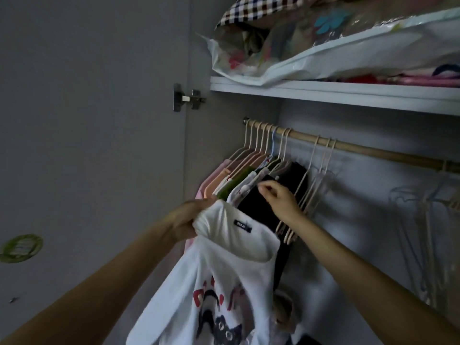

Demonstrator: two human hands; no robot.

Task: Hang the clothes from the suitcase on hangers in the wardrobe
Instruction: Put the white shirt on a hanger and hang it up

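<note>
Below the wooden rail (323,143), the left hand (185,222) grips the bunched shoulder of a white printed shirt (219,277), fingers curled round the cloth. The right hand (280,199) pinches a black garment (254,202) among the hung clothes, just beside empty hangers (315,192).

One head-worn camera (wide-angle) looks forward and slightly upward, close into the open wardrobe (348,150), rail (353,146) near centre.

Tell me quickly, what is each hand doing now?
Left hand: grips the white printed T-shirt at its shoulder.
Right hand: pinches the black garment on the rail.
</note>
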